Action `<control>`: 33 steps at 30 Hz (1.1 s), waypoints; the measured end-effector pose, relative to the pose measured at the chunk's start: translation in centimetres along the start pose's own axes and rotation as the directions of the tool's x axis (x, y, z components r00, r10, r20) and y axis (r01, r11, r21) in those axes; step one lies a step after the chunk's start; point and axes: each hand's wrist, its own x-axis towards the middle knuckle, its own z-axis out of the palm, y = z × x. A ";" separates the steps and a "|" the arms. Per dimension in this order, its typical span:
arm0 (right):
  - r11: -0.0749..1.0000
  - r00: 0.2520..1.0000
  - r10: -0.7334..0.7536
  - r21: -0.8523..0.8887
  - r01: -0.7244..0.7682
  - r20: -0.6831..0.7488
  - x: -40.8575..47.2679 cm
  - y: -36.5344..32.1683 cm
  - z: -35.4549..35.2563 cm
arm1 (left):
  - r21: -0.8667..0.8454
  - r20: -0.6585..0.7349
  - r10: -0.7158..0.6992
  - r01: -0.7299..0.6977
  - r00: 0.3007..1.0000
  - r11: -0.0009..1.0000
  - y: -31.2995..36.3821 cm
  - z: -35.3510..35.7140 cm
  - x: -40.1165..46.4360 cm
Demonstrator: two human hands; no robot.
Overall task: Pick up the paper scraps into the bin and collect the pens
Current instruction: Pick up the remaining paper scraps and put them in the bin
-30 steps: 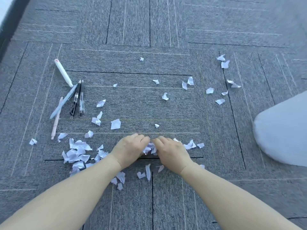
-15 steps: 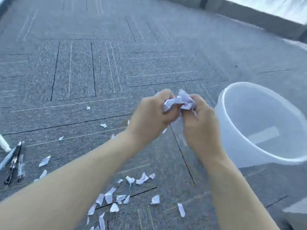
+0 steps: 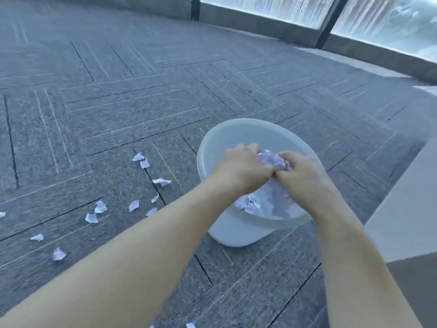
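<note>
A white plastic bin (image 3: pixel 238 136) stands on the grey carpet at centre right. My left hand (image 3: pixel 241 168) and my right hand (image 3: pixel 305 178) are pressed together over its opening, both shut on a bunch of white paper scraps (image 3: pixel 272 160). More scraps lie inside the bin (image 3: pixel 249 203) below my hands. Several loose scraps are scattered on the carpet to the left, such as one (image 3: pixel 162 181) near the bin and another (image 3: pixel 100 207) farther left. No pens are in view.
A low wall with windows and dark frame posts (image 3: pixel 327 22) runs along the far side. A pale flat surface (image 3: pixel 406 202) rises at the right edge beside the bin. Grey carpet tiles (image 3: pixel 118 102) stretch beyond the bin.
Both hands gathered scraps from the carpet, lifted them and carried them right; they now hold the bunch over the bin's opening. The view swung right, so the pens left the frame.
</note>
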 end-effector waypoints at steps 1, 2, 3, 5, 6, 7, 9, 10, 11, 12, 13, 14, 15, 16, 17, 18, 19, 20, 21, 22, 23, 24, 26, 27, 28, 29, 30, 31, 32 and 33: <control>0.999 0.999 0.031 -0.009 -0.030 0.032 -0.2 0.1 -0.3 | -0.012 0.050 -0.039 0.039 0.998 0.999 0.0 -0.3 -0.2; 0.999 0.998 0.047 -0.012 -0.047 0.052 -0.3 0.1 -0.6 | -0.058 0.063 -0.051 0.054 0.997 0.997 -0.1 -0.7 -0.5; 0.999 0.997 0.053 -0.015 -0.052 0.059 -0.5 -0.2 -0.8 | -0.118 0.031 -0.030 0.034 0.999 0.992 0.0 -1.2 -0.9; 1.000 1.000 0.019 -0.006 -0.019 0.011 -0.7 -1.2 -1.0 | -0.225 -0.150 0.072 -0.105 0.986 0.969 -0.2 -2.3 -2.3; 1.000 0.998 -0.021 0.010 0.021 -0.059 -0.9 -1.9 -0.9 | -0.272 -0.257 0.125 -0.196 0.958 0.942 -0.4 -2.9 -3.2; 0.997 0.987 -0.068 0.034 0.074 -0.148 -1.4 -3.0 -0.6 | -0.303 -0.344 0.161 -0.272 0.925 0.914 -0.8 -3.6 -4.1; 0.967 0.948 -0.174 0.137 0.216 -0.265 -2.7 -5.4 0.4 | -0.274 -0.455 0.212 -0.362 0.865 0.891 -2.7 -4.8 -5.9; 0.929 0.930 -0.242 0.212 0.304 -0.276 -3.5 -6.8 1.4 | -0.214 -0.482 0.234 -0.373 0.844 0.903 -4.3 -5.4 -6.9; 0.881 0.914 -0.309 0.284 0.379 -0.263 -4.5 -8.3 2.7 | -0.138 -0.492 0.251 -0.359 0.834 0.923 -6.4 -6.0 -8.1; 0.837 0.902 -0.369 0.341 0.428 -0.226 -5.4 -9.7 4.5 | -0.065 -0.486 0.248 -0.318 0.838 0.946 -9.2 -6.4 -9.3; 0.812 0.892 -0.419 0.368 0.453 -0.172 -6.2 -10.7 6.6 | -0.006 -0.472 0.216 -0.248 0.855 0.969 -12.2 -6.7 -10.7; 0.805 0.880 -0.462 0.364 0.468 -0.111 -6.9 -11.5 9.0 | 0.047 -0.454 0.157 -0.152 0.877 0.987 -15.5 -6.9 -12.3; 0.811 0.868 -0.495 0.338 0.478 -0.039 -7.5 -11.9 11.6 | 0.104 -0.435 0.076 -0.033 0.897 0.994 -18.8 -7.0 -14.0; 0.825 0.856 -0.515 0.302 0.478 0.052 -8.0 -11.9 14.3 | 0.152 -0.411 -0.032 0.103 0.911 0.983 -22.2 -7.1 -15.9; 0.846 0.843 -0.511 0.272 0.459 0.166 -8.2 -11.6 17.0 | 0.175 -0.387 -0.169 0.253 0.906 0.952 -25.2 -7.2 -18.1; 0.871 0.825 -0.486 0.240 0.429 0.288 -8.3 -11.1 19.5 | 0.171 -0.370 -0.326 0.409 0.870 0.896 -28.1 -7.3 -20.3; 0.891 0.802 -0.454 0.191 0.412 0.388 -8.3 -10.3 21.7 | 0.152 -0.363 -0.472 0.551 0.803 0.821 -30.6 -7.5 -22.7; 0.898 0.781 -0.430 0.128 0.421 0.452 -8.1 -9.6 23.7 | 0.130 -0.366 -0.582 0.659 0.726 0.741 -32.7 -7.6 -25.2; 0.896 0.769 -0.411 0.063 0.439 0.489 -7.9 -8.9 25.3 | 0.116 -0.378 -0.649 0.729 0.660 0.674 -34.4 -7.6 -27.6; 0.892 0.765 -0.392 0.008 0.452 0.511 -7.6 -8.3 26.7 | 0.106 -0.398 -0.685 0.773 0.610 0.626 -35.9 -7.6 -29.8; 0.891 0.768 -0.370 -0.036 0.453 0.524 -7.2 -8.0 27.9 | 0.092 -0.417 -0.711 0.804 0.566 0.587 -37.0 -7.6 -31.7; 0.890 0.770 -0.351 -0.067 0.452 0.533 -6.7 -7.8 29.1 | 0.068 -0.433 -0.730 0.827 0.528 0.558 -37.9 -7.5 -33.2; 0.876 0.763 -0.350 -0.098 0.472 0.543 -5.7 -8.1 31.0 | -0.007 -0.464 -0.757 0.853 0.459 0.522 -39.2 -7.0 -35.4; 0.860 0.752 -0.368 -0.106 0.499 0.547 -5.2 -8.6 32.0 | -0.062 -0.470 -0.773 0.858 0.426 0.511 -39.7 -6.9 -36.0; 0.839 0.736 -0.395 -0.110 0.533 0.550 -4.7 -9.3 32.8 | -0.119 -0.463 -0.791 0.857 0.399 0.502 -40.1 -6.7 -36.2; 0.818 0.718 -0.422 -0.108 0.564 0.553 -4.3 -10.2 33.6 | -0.165 -0.448 -0.808 0.853 0.383 0.496 -40.5 -6.7 -36.2; 0.802 0.702 -0.441 -0.105 0.588 0.559 -4.0 -11.2 34.4 | -0.198 -0.434 -0.818 0.846 0.377 0.495 -40.8 -6.8 -36.0; 0.788 0.687 -0.453 -0.107 0.607 0.569 -3.7 -12.3 35.1 | -0.220 -0.427 -0.820 0.835 0.381 0.503 -41.2 -7.0 -35.7; 0.772 0.673 -0.455 -0.118 0.624 0.583 -3.4 -13.3 35.7 | -0.231 -0.429 -0.812 0.821 0.396 0.522 -41.7 -7.2 -35.2; 0.755 0.662 -0.448 -0.143 0.640 0.601 -3.0 -14.3 36.4 | -0.231 -0.432 -0.799 0.805 0.419 0.547 -42.1 -7.5 -34.7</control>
